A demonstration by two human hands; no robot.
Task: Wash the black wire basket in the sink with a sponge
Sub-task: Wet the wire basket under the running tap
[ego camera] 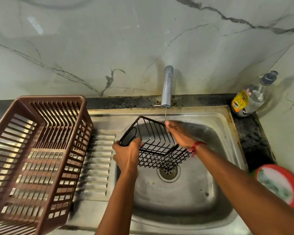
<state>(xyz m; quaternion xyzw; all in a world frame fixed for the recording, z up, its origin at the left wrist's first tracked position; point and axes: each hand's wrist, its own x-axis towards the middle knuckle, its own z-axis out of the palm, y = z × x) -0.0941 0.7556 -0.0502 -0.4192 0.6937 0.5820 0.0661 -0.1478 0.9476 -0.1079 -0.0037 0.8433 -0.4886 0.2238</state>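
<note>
While I hold it over the sink, the black wire basket hangs tilted above the drain, its open top turned up toward me. It is a square frame of thin black rods. A solid black plate is on its left side, straight parallel bars run across the middle, and a criss-cross lattice forms the near wall. My left hand clamps the left corner, fingers curled round the frame beside the plate. My right hand lies on the far right rim, fingertips right under a thin stream of water. I cannot tell whether those fingers pinch the wire or only press on it. A red thread circles that wrist.

On the far left, a brown plastic dish rack with slatted walls sits on the ribbed steel drainboard. The basin is dull, stained steel. Behind it the chrome tap rises against a pale marble wall crossed by dark veins. A strip of dark speckled counter runs along the back and right of the sink. In its corner stands a clear pump bottle with a yellow label. A round red-rimmed tub sits nearer me at the right edge.
</note>
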